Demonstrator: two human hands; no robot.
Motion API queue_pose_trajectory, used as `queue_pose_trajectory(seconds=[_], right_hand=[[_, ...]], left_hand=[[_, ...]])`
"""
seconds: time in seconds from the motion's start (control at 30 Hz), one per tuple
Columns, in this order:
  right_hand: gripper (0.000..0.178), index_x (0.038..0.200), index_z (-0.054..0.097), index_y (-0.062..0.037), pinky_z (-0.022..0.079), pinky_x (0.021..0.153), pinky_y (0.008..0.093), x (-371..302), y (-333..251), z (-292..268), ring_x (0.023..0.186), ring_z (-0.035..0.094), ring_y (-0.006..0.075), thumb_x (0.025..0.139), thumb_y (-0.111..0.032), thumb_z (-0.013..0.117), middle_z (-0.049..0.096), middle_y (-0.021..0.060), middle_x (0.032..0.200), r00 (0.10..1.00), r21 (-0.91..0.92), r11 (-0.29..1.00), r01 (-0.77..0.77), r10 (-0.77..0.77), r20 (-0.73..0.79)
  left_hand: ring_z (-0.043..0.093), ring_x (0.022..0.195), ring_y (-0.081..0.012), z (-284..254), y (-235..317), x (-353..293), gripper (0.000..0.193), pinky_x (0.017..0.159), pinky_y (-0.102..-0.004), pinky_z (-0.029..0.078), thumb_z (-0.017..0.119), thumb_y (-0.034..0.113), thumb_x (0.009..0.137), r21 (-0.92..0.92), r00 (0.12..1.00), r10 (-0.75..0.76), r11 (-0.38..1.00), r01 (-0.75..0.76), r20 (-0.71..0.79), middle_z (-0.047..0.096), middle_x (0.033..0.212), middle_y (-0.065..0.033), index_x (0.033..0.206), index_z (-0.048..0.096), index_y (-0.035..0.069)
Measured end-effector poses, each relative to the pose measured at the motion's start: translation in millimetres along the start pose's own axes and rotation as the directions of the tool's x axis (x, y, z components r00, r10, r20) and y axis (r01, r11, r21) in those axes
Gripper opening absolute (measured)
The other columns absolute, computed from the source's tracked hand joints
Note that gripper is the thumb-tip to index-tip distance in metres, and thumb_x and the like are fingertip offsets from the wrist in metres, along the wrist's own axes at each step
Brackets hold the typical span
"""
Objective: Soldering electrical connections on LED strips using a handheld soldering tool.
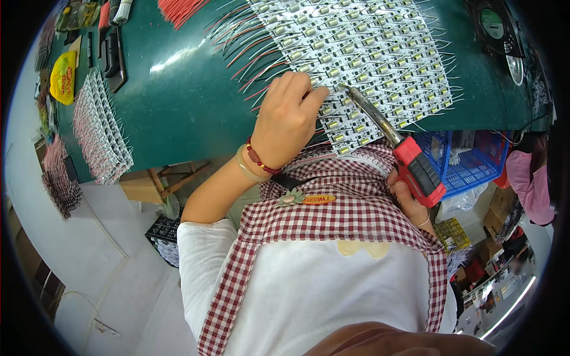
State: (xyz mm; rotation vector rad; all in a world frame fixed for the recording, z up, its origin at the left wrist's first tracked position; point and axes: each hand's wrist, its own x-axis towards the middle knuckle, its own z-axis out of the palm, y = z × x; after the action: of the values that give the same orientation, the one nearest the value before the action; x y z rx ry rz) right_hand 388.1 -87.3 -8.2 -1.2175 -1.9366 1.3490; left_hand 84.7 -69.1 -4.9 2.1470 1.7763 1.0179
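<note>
A large sheet of small white LED circuit boards, wired in rows, lies on the green table in front of me. Red and white wires fan out from its left edge. At the sheet's lower left, my left hand is closed, thumb and forefinger pinched together over the boards; whatever they pinch is too small to make out. My right hand grips the red and black handle of a soldering iron, which partly hides the fingers. The iron's metal tip points at the boards, just right of my left fingertips.
Bundles of wired boards lie at the table's left, near a yellow packet and hand tools. Loose red wires lie at the back. A black device stands far right; a blue crate sits below the table edge.
</note>
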Motion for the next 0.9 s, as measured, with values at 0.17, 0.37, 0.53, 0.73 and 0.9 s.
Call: queue_pose_trajectory(seconds=[0.17,0.37,0.53,0.73,0.9], right_hand=[[0.018,0.085,0.065,-0.0016,0.047,0.054,0.0319,-1,-1,-2,0.061,0.060,0.0244,0.073,-0.015,0.065,0.062,0.0109,0.075,0.998,-0.011,0.999,-0.039,0.040,0.044],[0.018,0.083,0.064,-0.0023,0.046,0.054,0.0320,-10,5,-7,0.060,0.059,0.0238,0.074,-0.018,0.065,0.061,0.0087,0.073,0.997,-0.049,0.996,-0.070,0.072,0.035],[0.018,0.083,0.064,-0.0022,0.045,0.054,0.0322,-7,-8,-9,0.060,0.058,0.0244,0.074,-0.018,0.066,0.061,0.0090,0.072,0.997,0.050,0.996,-0.071,0.069,0.044],[0.020,0.083,0.064,-0.0023,0.045,0.052,0.0328,-19,4,-9,0.060,0.058,0.0244,0.075,-0.020,0.066,0.060,0.0102,0.073,0.997,-0.028,1.000,-0.013,0.015,0.076],[0.019,0.083,0.064,-0.0030,0.044,0.050,0.0331,-15,0,-5,0.058,0.058,0.0252,0.075,-0.020,0.066,0.060,0.0105,0.074,0.997,-0.119,0.992,0.042,-0.034,0.065]], left_hand=[[0.050,0.068,-0.0216,-3,1,3,0.021,0.065,-0.0336,0.037,0.066,-0.002,0.068,0.115,0.998,0.046,0.992,-0.051,0.041,0.048,0.074,-0.0043,0.087,0.065,0.006],[0.049,0.069,-0.0198,-12,10,7,0.023,0.064,-0.0335,0.035,0.068,0.000,0.067,0.188,0.991,0.123,0.976,-0.111,-0.052,0.050,0.073,-0.0014,0.089,0.066,0.008],[0.048,0.070,-0.0198,-3,14,-6,0.024,0.063,-0.0340,0.035,0.068,0.000,0.067,0.071,0.994,0.111,0.991,-0.110,-0.013,0.049,0.073,-0.0020,0.090,0.066,0.007],[0.048,0.069,-0.0207,2,13,-12,0.024,0.062,-0.0339,0.035,0.067,-0.001,0.068,0.050,0.998,0.058,0.997,-0.059,0.018,0.046,0.073,-0.0034,0.090,0.065,0.007],[0.047,0.068,-0.0209,4,12,-12,0.024,0.062,-0.0336,0.035,0.066,-0.002,0.068,0.058,0.998,0.065,0.996,-0.066,0.021,0.045,0.072,-0.0039,0.090,0.065,0.006]])
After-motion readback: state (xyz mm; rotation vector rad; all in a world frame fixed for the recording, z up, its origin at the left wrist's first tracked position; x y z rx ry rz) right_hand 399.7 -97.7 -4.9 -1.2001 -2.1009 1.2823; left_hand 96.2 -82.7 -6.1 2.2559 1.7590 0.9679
